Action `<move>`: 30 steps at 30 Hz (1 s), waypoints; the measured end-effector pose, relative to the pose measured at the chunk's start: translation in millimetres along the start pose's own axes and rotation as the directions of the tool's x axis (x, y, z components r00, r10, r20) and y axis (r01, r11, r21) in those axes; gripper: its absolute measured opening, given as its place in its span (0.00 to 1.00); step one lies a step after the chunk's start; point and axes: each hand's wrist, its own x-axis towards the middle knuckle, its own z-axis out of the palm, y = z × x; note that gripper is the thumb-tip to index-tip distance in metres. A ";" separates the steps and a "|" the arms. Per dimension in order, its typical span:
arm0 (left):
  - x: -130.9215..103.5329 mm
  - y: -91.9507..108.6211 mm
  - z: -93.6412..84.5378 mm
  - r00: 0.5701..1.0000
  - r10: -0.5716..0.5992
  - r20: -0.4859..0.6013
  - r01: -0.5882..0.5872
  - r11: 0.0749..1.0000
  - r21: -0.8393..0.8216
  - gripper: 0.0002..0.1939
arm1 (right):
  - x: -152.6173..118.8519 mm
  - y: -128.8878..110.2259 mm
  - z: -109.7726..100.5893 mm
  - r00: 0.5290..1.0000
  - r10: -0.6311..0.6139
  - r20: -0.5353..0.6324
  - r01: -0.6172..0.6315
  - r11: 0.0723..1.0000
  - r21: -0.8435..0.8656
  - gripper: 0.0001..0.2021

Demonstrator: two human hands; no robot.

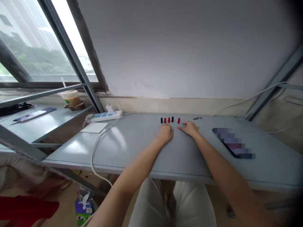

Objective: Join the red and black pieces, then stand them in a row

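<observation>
So, desk (136,142) roomy left of left hand (165,133), front edge (175,174) well apart; fingers curled, can't tell around what; right hand (190,128) spread near red cylinder (178,120).

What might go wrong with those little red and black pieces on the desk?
The right hand is close to the rightmost red piece, so a nudge might topple it. The left hand sits just in front of the other pieces and could bump them. The small dark bits lie just beyond the right hand, where a stray sweep might scatter them.
</observation>
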 end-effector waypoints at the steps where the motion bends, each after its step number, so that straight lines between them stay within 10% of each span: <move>1: -0.5 1.3 -3.6 0.998 -0.067 -0.009 0.067 0.998 0.014 0.15 | 0.2 -0.8 0.5 1.000 0.019 0.014 -0.019 0.999 0.034 0.27; 7: -2.7 7.7 -15.3 0.971 -0.237 0.017 0.235 0.969 0.078 0.14 | 2.2 -6.6 9.3 1.000 -0.019 -0.001 0.019 0.986 0.167 0.24; 22: 2.2 -2.4 -13.0 0.977 0.113 -0.182 -0.117 0.993 -0.009 0.22 | -5.0 -23.0 11.8 0.977 -0.204 -0.054 0.205 0.979 0.014 0.11; 30: 4.2 -5.8 -2.4 0.990 0.082 -0.115 -0.094 0.990 -0.102 0.17 | -20.5 -32.4 -5.8 0.836 -0.549 -0.010 0.537 0.821 -0.195 0.11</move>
